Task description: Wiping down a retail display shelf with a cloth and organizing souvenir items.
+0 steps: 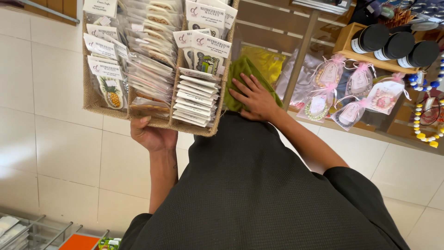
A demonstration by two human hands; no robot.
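My left hand point(151, 134) grips the near edge of a woven basket tray point(95, 103) from below and holds it up above the floor. The tray is divided into rows packed with small clear-bagged items on white header cards; one shows a pineapple point(111, 92). My right hand point(253, 98) lies flat with fingers spread on a green cloth point(245, 69), pressing it against the glass shelf surface just right of the tray. My dark shirt fills the lower middle of the view.
To the right, a glass display holds pink-ribboned sachet bags point(358, 95), black round tins point(397, 44) in a wooden box and bead strings point(425, 134). White floor tiles lie at left. A wire rack point(41, 231) stands at the bottom left.
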